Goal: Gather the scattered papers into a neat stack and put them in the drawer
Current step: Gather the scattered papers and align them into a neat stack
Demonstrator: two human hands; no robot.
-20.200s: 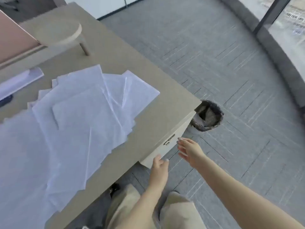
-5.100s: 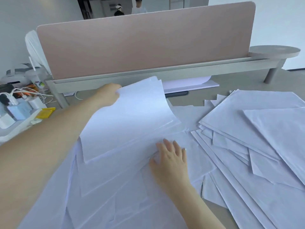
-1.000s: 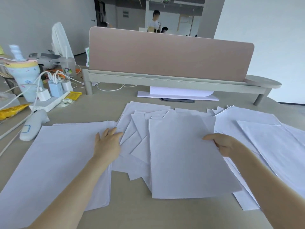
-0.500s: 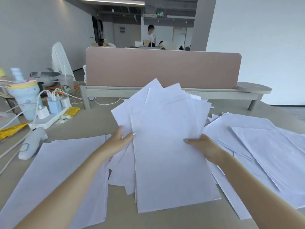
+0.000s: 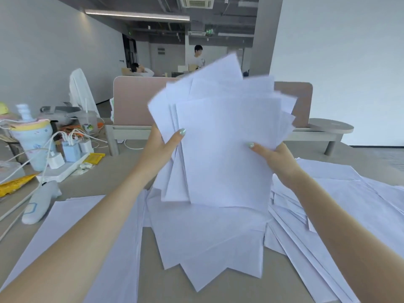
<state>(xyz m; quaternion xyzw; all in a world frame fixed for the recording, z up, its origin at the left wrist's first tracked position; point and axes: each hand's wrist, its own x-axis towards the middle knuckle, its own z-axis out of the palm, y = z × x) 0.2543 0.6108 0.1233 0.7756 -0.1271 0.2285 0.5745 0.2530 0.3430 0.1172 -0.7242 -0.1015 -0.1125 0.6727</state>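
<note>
A fanned bundle of white papers (image 5: 225, 136) stands upright over the desk, its lower edge touching the sheets below. My left hand (image 5: 160, 147) grips its left edge, thumb on the front. My right hand (image 5: 274, 156) grips the right edge the same way. More loose papers (image 5: 209, 241) lie scattered on the desk under the bundle, a flatter pile (image 5: 72, 224) sits at the left, and overlapping sheets (image 5: 349, 204) spread to the right. The drawer is out of view.
A pink desk divider (image 5: 133, 101) on a grey shelf (image 5: 330, 126) closes the back. At the left are a power strip with chargers and cables (image 5: 65, 158), a pastel cup (image 5: 32, 138), a grey handheld device (image 5: 40, 201) and a yellow packet (image 5: 13, 184). Two people are far behind.
Both hands have lifted the gathered bundle from lying tilted on the desk to standing upright, higher in view. The camera has tilted up.
</note>
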